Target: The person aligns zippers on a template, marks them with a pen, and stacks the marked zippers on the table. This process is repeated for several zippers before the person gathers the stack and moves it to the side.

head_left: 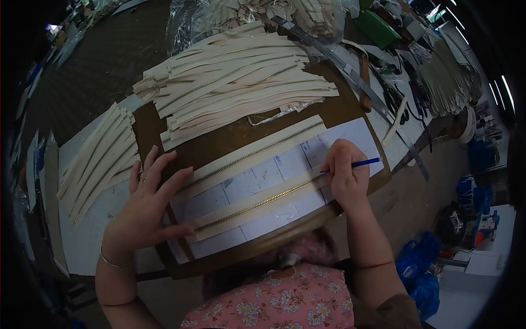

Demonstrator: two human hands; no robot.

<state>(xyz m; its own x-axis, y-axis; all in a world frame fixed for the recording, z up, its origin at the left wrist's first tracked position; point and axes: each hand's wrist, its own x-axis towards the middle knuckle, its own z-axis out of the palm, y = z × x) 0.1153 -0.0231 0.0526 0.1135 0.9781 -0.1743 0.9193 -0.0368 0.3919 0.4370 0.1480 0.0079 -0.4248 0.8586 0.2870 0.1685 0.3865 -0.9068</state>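
Note:
Two cream zipper strips with metal teeth lie side by side across a white sheet [353,137] marked with lines, on a brown board [222,134]. My left hand [143,211] has its fingers spread at their left ends. Its index finger is by the upper zipper [252,159], and the thumb rests at the end of the lower zipper [263,204]. Near the right end of the lower zipper, my right hand [348,174] is closed round a blue pen [366,162], with the tip low over the tape.
Behind the board is a large pile of cream zippers [230,77]. A smaller fanned bundle of zippers [101,162] lies at the left. A long metal ruler [350,71] crosses the back right, beside a brown wooden handle [365,82]. A green bin [377,28] stands farther back.

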